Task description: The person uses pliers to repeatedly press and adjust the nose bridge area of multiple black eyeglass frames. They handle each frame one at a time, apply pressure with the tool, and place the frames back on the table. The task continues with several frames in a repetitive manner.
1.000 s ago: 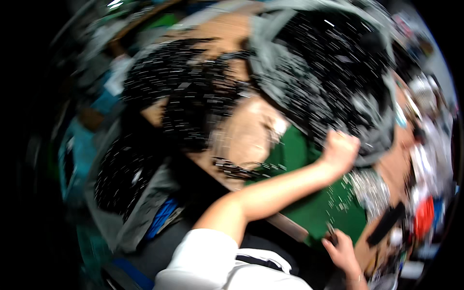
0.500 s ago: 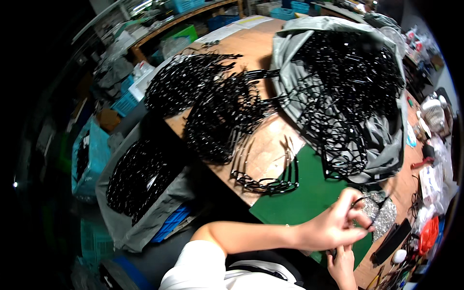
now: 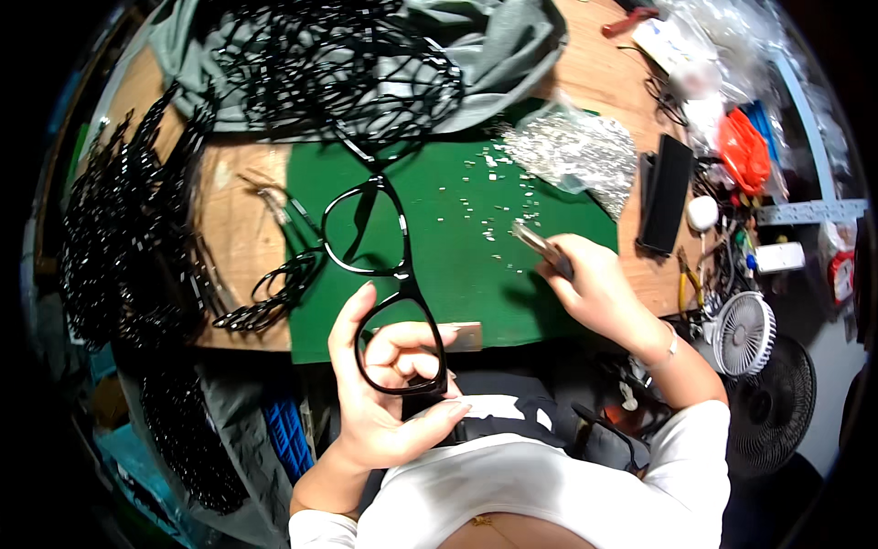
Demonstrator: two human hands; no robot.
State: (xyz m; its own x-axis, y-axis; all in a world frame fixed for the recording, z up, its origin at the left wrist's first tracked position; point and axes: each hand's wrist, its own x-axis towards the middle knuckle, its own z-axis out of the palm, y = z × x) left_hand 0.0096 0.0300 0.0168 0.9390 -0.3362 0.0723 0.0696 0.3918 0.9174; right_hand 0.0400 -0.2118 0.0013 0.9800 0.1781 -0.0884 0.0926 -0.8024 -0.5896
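Note:
My left hand [image 3: 370, 425] holds a black eyeglass frame [image 3: 404, 274] by its nearer rim, fingers showing through the lens opening. The frame is tilted, its other end pointing to the far side. My right hand [image 3: 599, 284] is closed on a small metal-tipped tool [image 3: 540, 242] with a dark handle; its exact kind is unclear. Its tip hovers near tiny silvery pieces [image 3: 489, 236] scattered over the green mat [image 3: 439, 302]. Beyond them lies a clear bag [image 3: 572, 146] full of similar pieces. A few black frames [image 3: 283, 279] rest at the mat's left edge.
A grey sack [image 3: 498, 55] heaped with black frames [image 3: 302, 64] stands at the far side. Another pile of frames [image 3: 128, 238] is on the left. To the right lie a black case [image 3: 665, 194], yellow-handled pliers [image 3: 688, 279] and a white fan [image 3: 743, 334]. A metal block [image 3: 466, 336] sits at the mat's near edge.
The view has swung rightward and down over the mat. My left hand, earlier blurred near the bag of pieces, is now nearer with the frame. My right hand with the tool is now over the mat.

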